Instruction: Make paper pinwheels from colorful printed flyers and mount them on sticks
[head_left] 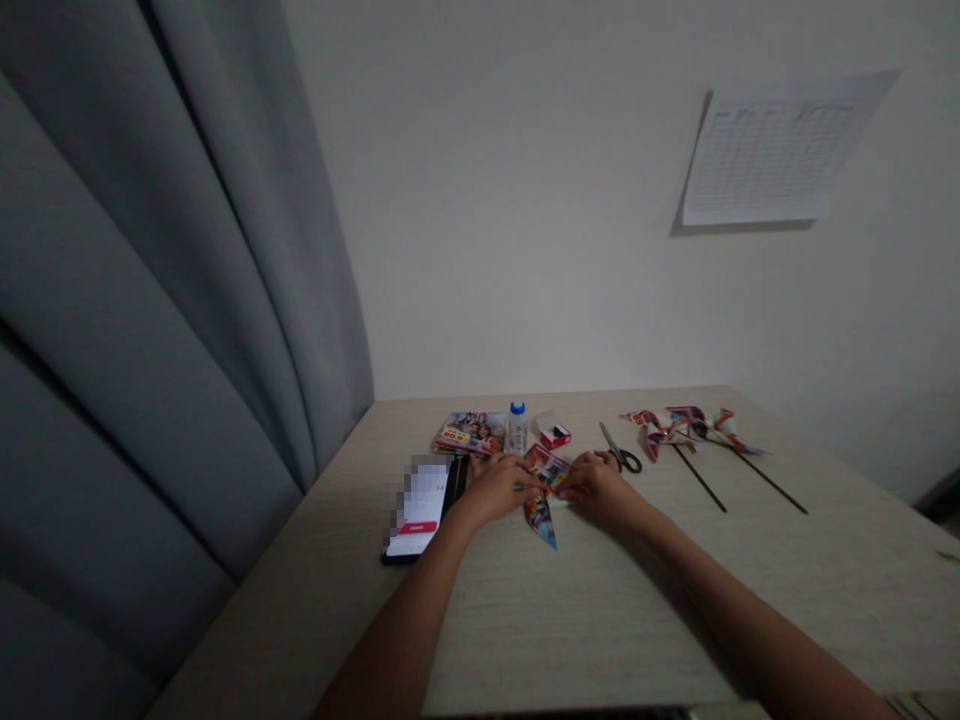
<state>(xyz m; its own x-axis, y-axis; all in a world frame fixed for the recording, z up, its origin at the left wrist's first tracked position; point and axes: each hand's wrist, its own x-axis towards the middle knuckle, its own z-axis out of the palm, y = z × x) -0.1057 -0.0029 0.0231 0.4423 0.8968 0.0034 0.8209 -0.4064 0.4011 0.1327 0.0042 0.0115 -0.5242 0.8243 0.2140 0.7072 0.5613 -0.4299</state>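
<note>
My left hand (504, 490) and my right hand (594, 485) meet at a colourful printed paper (540, 515) on the table. My left fingers press on the paper's left side, and my right fingers pinch its right side near the middle. One pointed flap hangs toward me; another part of the sheet shows behind my fingers. The fingertips partly hide the paper's centre. Just beyond my right hand lie scissors (622, 453) with dark handles. Behind the paper stand a blue-capped bottle (517, 430) and a small red and white box (555, 434).
A phone (420, 510) with a lit screen lies left of my left hand. Printed leaflets (471, 433) are stacked behind it. Two paper pinwheels (671, 428) on black sticks (701, 480) lie at the right. Behind the table (585, 640) rises a wall; a grey curtain (225, 250) hangs left.
</note>
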